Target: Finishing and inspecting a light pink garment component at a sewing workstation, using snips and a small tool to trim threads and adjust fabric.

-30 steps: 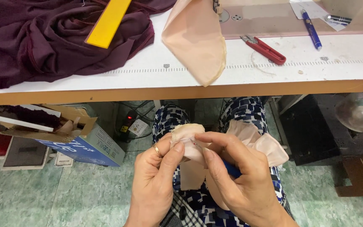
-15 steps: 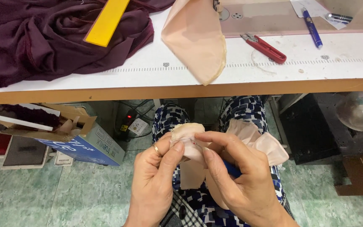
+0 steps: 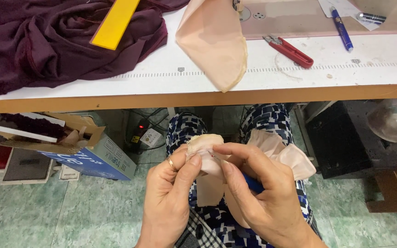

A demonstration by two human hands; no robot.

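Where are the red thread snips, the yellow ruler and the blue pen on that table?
red thread snips [image 3: 290,50], head view, on the red handle.
yellow ruler [image 3: 115,23], head view, middle of its flat face.
blue pen [image 3: 342,28], head view, on the barrel.

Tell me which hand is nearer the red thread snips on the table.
Right. The right hand works the peach fabric below the red thread snips; the left hand sits further left.

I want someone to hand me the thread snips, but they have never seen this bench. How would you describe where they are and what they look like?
Look on the white sewing table, toward its right half, just right of the peach fabric piece that hangs over the front edge. The thread snips lie there at a slant. Their red handle sets them apart from the blue pen farther right.
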